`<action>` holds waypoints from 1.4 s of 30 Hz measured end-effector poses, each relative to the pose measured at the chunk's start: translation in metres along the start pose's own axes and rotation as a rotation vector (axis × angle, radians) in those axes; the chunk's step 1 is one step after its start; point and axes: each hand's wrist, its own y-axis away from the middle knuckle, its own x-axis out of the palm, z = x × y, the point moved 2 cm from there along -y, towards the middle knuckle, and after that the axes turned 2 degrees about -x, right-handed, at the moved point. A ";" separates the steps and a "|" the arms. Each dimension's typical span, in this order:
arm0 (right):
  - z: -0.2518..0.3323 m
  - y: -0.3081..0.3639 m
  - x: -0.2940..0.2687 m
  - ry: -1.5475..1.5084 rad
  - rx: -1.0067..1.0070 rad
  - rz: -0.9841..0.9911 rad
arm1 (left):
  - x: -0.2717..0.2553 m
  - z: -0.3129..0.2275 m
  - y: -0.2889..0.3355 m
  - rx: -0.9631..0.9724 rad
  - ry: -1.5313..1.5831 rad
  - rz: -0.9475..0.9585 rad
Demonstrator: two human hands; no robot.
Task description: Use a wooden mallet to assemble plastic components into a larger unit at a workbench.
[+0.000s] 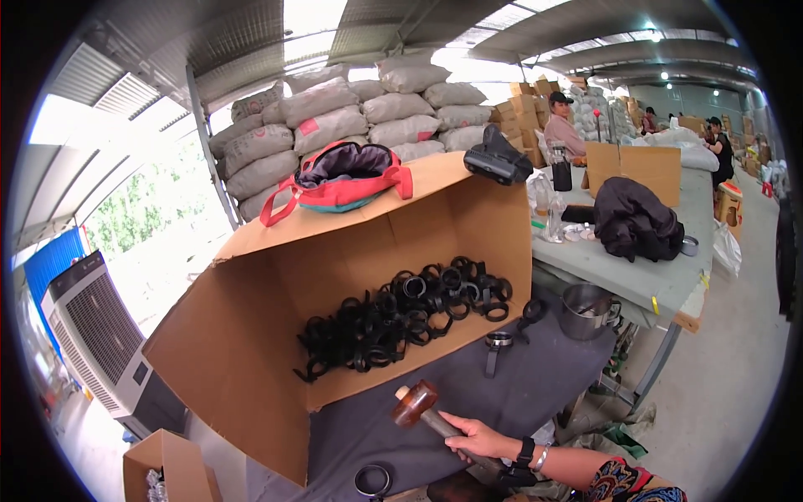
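My right hand [481, 439] is closed around the grey handle of a mallet [416, 403] with a glossy brown head, held over the dark cloth [452, 389] on the table. My left hand is not in view. Beyond the mallet, a cardboard box [259, 309] lies on its side with its opening toward me, and a heap of black rings with short handles [389, 322] fills its floor. On the cloth near the box rests a ring with a silver band and a black handle [498, 340]. Another black ring [372, 479] lies at the lower edge.
A metal mug [588, 311] stands to the right. On the box sit a red bag [355, 188] and a black holster-like object [498, 156]. A grey table [661, 272] holds a dark cloth bundle [636, 219]. An air cooler [104, 335] stands left; people work farther back.
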 end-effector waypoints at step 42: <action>0.058 0.015 0.019 0.177 -0.128 0.012 | -0.016 0.005 0.009 -0.482 0.011 -1.290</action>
